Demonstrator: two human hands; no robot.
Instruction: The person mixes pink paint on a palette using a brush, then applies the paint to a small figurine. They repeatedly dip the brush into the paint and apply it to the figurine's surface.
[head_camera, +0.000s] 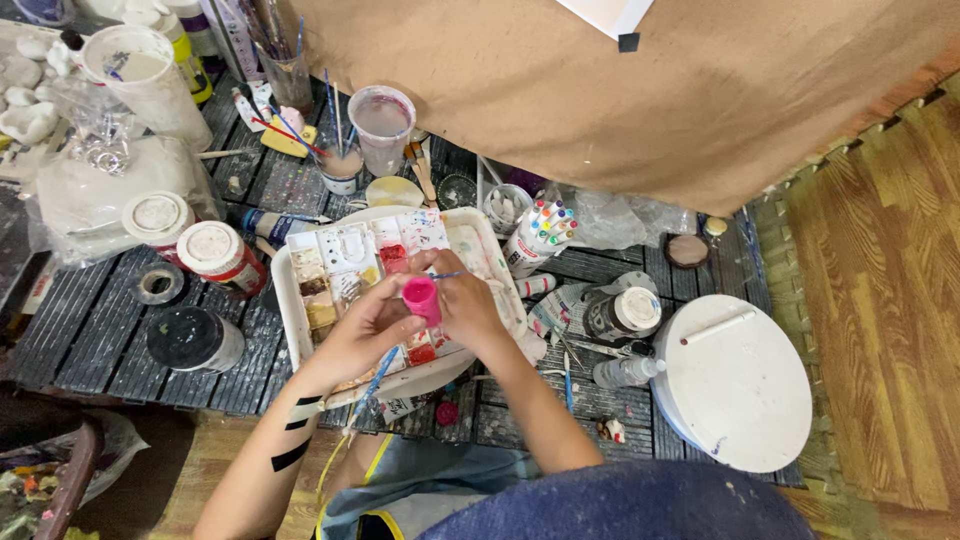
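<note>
My left hand (365, 330) and my right hand (465, 305) meet over a white paint palette tray (490, 262) with several wells of red, brown and yellow paint. Between them is a small pink paint bottle (421, 297), held upright and gripped from both sides. A thin blue-handled brush (372, 385) runs down from my left hand toward my lap. A pink cap (447, 413) lies on the slatted surface just below the tray.
Paint jars (220, 255), a black-lidded jar (190, 338), a tape roll (158, 284), cups of water with brushes (380, 125), a marker cup (540, 232) and a round white lid (735, 385) crowd the dark slatted table. Brown board (640, 90) stands behind.
</note>
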